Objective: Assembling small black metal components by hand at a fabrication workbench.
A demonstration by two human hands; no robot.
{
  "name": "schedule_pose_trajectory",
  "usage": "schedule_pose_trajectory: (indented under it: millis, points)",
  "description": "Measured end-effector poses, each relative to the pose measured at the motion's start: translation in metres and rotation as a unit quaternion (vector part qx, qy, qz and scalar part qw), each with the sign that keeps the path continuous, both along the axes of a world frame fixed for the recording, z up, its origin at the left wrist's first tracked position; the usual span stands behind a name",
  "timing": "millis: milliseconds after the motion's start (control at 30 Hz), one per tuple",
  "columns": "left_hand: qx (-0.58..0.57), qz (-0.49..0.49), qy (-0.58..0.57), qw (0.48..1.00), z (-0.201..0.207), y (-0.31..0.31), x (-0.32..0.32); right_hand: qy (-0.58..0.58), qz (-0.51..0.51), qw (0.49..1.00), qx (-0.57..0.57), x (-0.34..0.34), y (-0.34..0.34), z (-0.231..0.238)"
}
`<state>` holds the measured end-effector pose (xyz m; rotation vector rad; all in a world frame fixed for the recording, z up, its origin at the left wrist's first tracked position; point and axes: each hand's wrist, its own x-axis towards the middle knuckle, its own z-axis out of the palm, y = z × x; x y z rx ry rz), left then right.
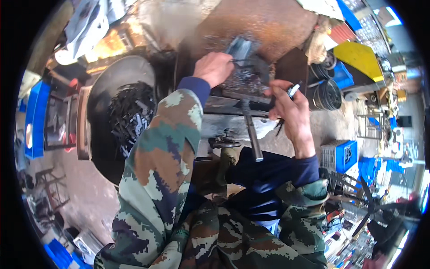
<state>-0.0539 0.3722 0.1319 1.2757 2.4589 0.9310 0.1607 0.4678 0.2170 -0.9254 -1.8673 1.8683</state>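
My left hand [212,69] is closed at the left of a dark metal work block [246,85], with a thin dark strip [241,61] running out from its fingertips over the block. To the right, my right hand [291,110] curls its fingers around a slim dark piece [279,127] whose lower end pokes out beneath. A small white-and-black ribbed piece [294,89] shows at the top of that hand; whether both belong to one object I cannot tell. Between the hands, a round metal bar [252,134] slants from the block toward me.
On the left stands a large dark pan [101,103] heaped with dark metal strips [130,112]. A handwheel [225,141] sits below the bench edge. Black buckets [327,95], a yellow panel [358,58] and a blue-and-white crate [339,155] are at the right, a black fan [372,206] lower right.
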Motion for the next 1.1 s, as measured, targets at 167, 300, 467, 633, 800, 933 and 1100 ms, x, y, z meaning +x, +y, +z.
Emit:
schedule_pose_trajectory:
  millis: [167,300,467,633,800,933,1100]
  points:
    - [0.135,-0.053,-0.064,0.987,0.024,0.016,0.006,0.097,-0.072,0.992,-0.044,-0.015,0.012,0.000]
    - [0.172,-0.066,-0.301,0.936,0.056,0.008,0.037,0.158,-0.083,0.982,-0.067,-0.024,0.014,-0.006]
    - [0.188,-0.079,-0.417,0.886,0.078,0.000,0.057,0.210,-0.063,0.973,-0.076,-0.027,0.006,-0.003]
    - [0.138,-0.062,-0.465,0.872,0.078,0.004,0.057,0.196,-0.089,0.976,-0.031,-0.024,0.007,-0.007]
    - [0.161,0.010,-0.336,0.928,0.033,0.009,0.012,0.191,-0.082,0.977,-0.045,-0.020,0.011,-0.010]
    - [0.097,0.011,-0.225,0.969,-0.002,0.013,-0.005,0.173,-0.099,0.980,-0.030,-0.015,0.010,-0.007]
    - [0.034,-0.084,-0.184,0.979,-0.016,0.017,-0.005,0.135,-0.102,0.985,0.032,-0.011,0.014,-0.008]
